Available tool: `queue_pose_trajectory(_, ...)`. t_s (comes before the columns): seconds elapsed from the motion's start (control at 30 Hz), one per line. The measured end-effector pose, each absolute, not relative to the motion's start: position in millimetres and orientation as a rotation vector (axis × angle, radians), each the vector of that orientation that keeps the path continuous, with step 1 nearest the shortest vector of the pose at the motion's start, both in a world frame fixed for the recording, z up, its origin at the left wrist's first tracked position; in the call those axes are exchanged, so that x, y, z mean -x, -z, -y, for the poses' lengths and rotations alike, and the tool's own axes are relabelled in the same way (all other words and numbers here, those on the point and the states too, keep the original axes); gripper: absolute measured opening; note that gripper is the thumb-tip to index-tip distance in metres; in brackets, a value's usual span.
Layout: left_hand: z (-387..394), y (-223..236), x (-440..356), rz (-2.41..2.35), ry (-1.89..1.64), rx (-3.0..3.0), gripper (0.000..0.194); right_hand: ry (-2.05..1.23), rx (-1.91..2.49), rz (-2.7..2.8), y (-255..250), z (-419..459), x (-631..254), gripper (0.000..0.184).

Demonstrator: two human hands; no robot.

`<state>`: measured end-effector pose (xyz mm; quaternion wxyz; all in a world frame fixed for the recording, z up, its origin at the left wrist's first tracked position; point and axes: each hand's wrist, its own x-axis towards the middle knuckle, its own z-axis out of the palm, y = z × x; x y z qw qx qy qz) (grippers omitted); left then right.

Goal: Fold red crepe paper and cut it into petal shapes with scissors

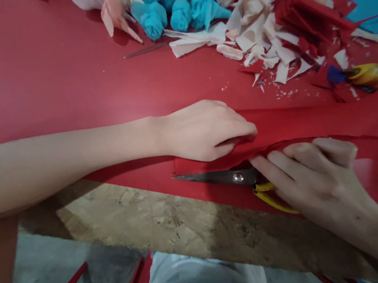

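Observation:
A long strip of red crepe paper (325, 120) lies across the red table (50, 75) near its front edge. My left hand (208, 129) rests on the paper's left end, fingers curled and pinching a fold. My right hand (314, 173) lies over the yellow handles of a pair of scissors (226, 176), its fingers also pressing the paper's lower edge. The scissor blades are closed and point left, flat on the table just below the paper.
Blue, white and pink paper flowers (168, 8) sit at the table's far side, with a heap of white and red paper scraps (275, 29) to their right. A thin metal rod (147, 49) lies nearby. A yellow tool (371, 75) lies at right. Bare floor (150, 222) shows below.

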<state>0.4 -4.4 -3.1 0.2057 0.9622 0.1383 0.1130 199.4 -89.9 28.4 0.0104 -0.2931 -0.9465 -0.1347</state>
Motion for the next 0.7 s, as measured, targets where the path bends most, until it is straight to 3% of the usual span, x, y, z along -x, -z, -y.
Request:
queue_pose_trajectory(0.27,4.0,3.1,-1.2,-0.371,-0.33,-2.69,0.027,0.409,0.889,2.959,-30.1,90.5,-199.7,0.034)
queue_pose_trajectory(0.7,4.2,3.8,-1.0,-0.365,-0.345,-2.666,0.027,0.386,0.854,3.017,-33.2,93.6,-199.6,0.035)
